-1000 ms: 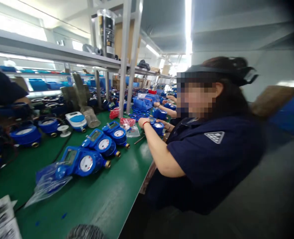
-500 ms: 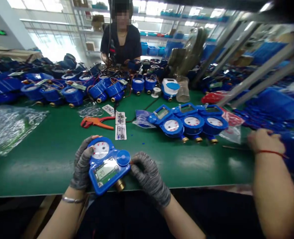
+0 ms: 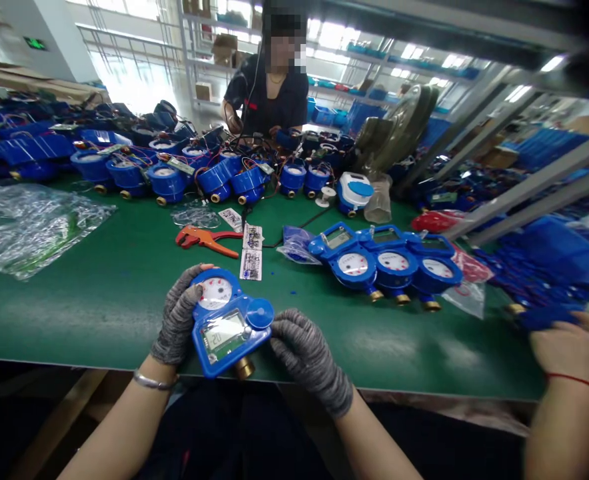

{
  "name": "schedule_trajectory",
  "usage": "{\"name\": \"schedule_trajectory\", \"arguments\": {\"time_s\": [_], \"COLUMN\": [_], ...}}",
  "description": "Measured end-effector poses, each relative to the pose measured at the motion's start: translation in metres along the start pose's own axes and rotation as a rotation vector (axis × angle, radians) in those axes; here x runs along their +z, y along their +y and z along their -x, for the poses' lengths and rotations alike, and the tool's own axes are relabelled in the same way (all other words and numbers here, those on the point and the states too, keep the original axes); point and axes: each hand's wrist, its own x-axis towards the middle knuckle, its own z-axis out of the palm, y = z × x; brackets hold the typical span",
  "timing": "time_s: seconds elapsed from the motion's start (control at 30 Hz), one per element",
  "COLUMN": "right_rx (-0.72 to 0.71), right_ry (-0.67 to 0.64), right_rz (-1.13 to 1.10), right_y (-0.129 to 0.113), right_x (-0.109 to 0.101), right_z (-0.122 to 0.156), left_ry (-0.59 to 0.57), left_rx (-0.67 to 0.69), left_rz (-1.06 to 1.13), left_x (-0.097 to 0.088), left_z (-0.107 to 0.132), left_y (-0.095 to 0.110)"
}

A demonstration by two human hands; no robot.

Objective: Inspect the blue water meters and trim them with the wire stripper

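L hand (image 3: 175, 327) has its fingers bent snug round the dial end of the blue meter (image 3: 238, 319), thumb by the dial (image 3: 216, 293). Meter's at the tabletop's (image 3: 124, 313) near edge, screen (image 3: 223, 335) up; can't tell if it rests there. R hand (image 3: 314, 360) has bent fingers by the round cap (image 3: 260, 313); can't tell how open, or if they pinch smth. Best: hold firm w/ L, push softly w/ R, & don't bump the brass end (image 3: 245, 368).
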Motion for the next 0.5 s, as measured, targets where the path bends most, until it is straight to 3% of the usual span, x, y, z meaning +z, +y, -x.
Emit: {"name": "schedule_trajectory", "arguments": {"time_s": [0.13, 0.23, 0.3, 0.43, 0.5], "right_rx": [-0.264, -0.325, -0.182, 0.420, 0.633], "right_ry": [0.018, -0.037, -0.115, -0.219, -0.254], "right_rz": [0.253, 0.290, 0.168, -0.318, -0.551], "right_y": [0.001, -0.002, -0.006, -0.010, -0.009], "right_x": [-0.005, -0.016, -0.023, -0.020, -0.011], "right_z": [0.005, 0.002, -0.002, -0.011, -0.015], "left_ry": [0.005, -0.007, -0.001, 0.014, 0.002], "left_rx": [0.012, 0.006, -0.001, -0.018, -0.016], "left_rz": [-0.015, -0.015, 0.006, 0.038, 0.025], "left_x": [0.000, 0.001, 0.002, 0.002, 0.002], "left_z": [0.000, -0.001, -0.001, 0.000, 0.001], "left_y": [-0.001, -0.001, -0.001, -0.001, -0.001]}}
